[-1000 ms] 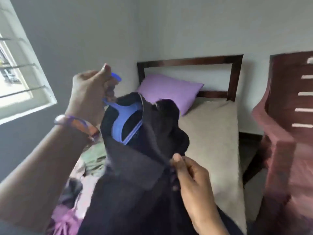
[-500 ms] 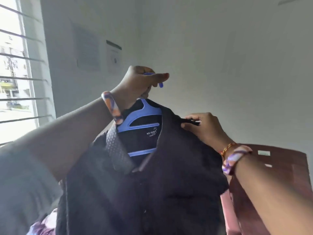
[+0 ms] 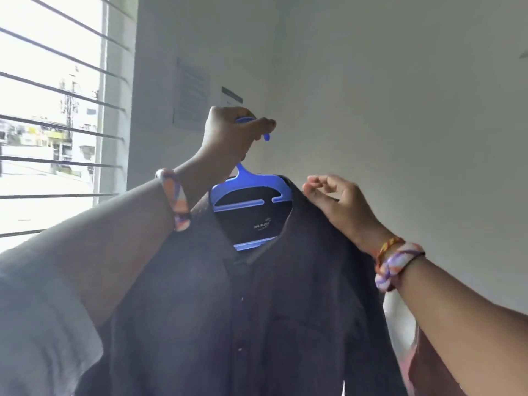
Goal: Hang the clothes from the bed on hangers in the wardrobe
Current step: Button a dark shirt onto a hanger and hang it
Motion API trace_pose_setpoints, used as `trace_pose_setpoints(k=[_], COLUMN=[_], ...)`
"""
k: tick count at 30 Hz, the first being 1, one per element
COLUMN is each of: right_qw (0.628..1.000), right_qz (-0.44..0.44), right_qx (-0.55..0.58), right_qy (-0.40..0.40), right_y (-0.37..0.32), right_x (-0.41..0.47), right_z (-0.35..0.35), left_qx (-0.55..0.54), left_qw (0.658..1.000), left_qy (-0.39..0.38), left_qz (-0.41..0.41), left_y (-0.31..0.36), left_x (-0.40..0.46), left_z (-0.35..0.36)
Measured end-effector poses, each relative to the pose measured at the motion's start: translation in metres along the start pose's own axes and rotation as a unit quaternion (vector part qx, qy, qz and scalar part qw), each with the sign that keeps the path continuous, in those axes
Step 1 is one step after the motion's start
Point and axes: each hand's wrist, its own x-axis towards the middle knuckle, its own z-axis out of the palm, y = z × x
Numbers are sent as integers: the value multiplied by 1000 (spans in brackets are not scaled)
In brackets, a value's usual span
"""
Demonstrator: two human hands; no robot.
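1. The hanger (image 3: 248, 186) was smooth blue plastic with a flat, slotted body; the shirt (image 3: 257, 310) was dark, matte cloth with a button placket.
2. The hanger's hook was mostly hidden inside the left hand (image 3: 228, 138), which gripped it. The shirt's hem ran off the bottom edge, and its neck label was too blurred to read.
3. The shirt hung on the hanger, held up before a pale wall (image 3: 400, 110) beside a barred window (image 3: 51, 124).
4. The right hand (image 3: 337, 204) rested on the shirt's shoulder, fingers loosely curled, holding nothing.
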Motion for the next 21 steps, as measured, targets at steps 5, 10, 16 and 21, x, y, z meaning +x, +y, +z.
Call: trace_pose_setpoints(k=[5,10,16,21], right_qw=[992,990,984,916], right_qz=[-50,-19,-127,16], right_qx=[-107,-131,-26,-399], right_qy=[-34,41,119,41], right_y=[-7,-32,-115,-109], right_x=[-20,-12,0,-27], right_z=[17,-26,-63,-113], left_qx=[-7,-21,60,-16], left_qw=[999,999,993,995], left_qy=[17,-16,-59,18], left_qz=[26,20,81,93], left_y=[10,38,87,141], left_x=[-5,-16,-35,-32], left_z=[-12,-16,-4,-26])
